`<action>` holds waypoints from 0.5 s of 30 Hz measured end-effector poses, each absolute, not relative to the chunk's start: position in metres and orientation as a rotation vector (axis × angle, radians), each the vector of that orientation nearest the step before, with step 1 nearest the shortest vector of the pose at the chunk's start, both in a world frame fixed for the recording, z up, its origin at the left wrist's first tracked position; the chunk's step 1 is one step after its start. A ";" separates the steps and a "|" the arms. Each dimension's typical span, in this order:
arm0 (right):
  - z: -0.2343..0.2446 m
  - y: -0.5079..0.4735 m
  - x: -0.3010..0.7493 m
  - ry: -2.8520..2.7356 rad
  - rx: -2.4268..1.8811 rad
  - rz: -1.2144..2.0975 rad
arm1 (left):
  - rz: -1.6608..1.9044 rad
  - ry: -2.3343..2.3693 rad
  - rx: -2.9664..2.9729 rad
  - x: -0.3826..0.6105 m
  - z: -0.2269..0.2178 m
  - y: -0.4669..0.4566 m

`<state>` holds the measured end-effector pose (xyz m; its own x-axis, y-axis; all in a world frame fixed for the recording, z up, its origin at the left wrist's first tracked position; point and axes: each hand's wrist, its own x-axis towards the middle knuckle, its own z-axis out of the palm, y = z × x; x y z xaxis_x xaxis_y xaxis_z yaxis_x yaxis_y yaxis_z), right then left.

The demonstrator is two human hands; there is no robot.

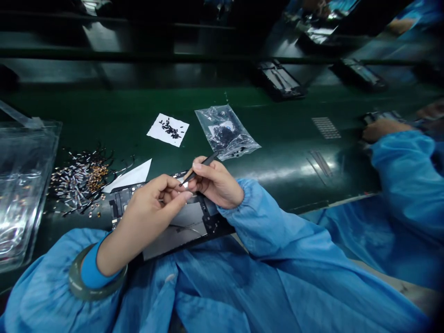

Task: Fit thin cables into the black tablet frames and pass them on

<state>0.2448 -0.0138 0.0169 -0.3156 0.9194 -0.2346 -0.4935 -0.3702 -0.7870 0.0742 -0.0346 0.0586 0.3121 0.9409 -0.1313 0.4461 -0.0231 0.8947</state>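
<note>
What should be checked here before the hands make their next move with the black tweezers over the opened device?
1. Right hand grips thin black tweezers: ok.
2. Left hand fingertips meet the tweezer tip: ok.
3. Part held at the tip: cannot tell, too small.
4. Flat dark opened device lies under both hands on the green belt: ok.
5. White paper square with small black parts and clear plastic bag lie apart from the hands: ok.
6. Co-worker's blue sleeve away from the device: ok.
</note>
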 end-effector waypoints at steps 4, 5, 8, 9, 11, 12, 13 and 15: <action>0.018 -0.003 0.239 -0.867 -0.948 1.656 | 0.649 1.507 1.834 0.049 0.048 -0.037; 0.017 0.001 0.237 -0.920 -0.993 1.621 | 0.649 1.566 1.865 0.041 0.045 -0.039; 0.009 0.014 0.229 -1.083 -1.128 1.568 | 0.658 1.718 1.847 0.017 0.036 -0.045; 0.007 0.017 0.227 -1.140 -1.166 1.550 | 0.661 1.765 1.818 0.009 0.034 -0.048; 0.002 0.021 0.224 -1.255 -1.231 1.489 | 0.678 1.851 1.734 -0.004 0.032 -0.054; 0.000 0.022 0.223 -1.303 -1.261 1.449 | 0.683 1.888 1.680 -0.010 0.031 -0.057; -0.001 0.023 0.222 -1.338 -1.285 1.414 | 0.691 1.929 1.631 -0.016 0.031 -0.060; -0.001 0.022 0.222 -1.378 -1.324 1.368 | 0.729 2.032 1.601 -0.027 0.028 -0.066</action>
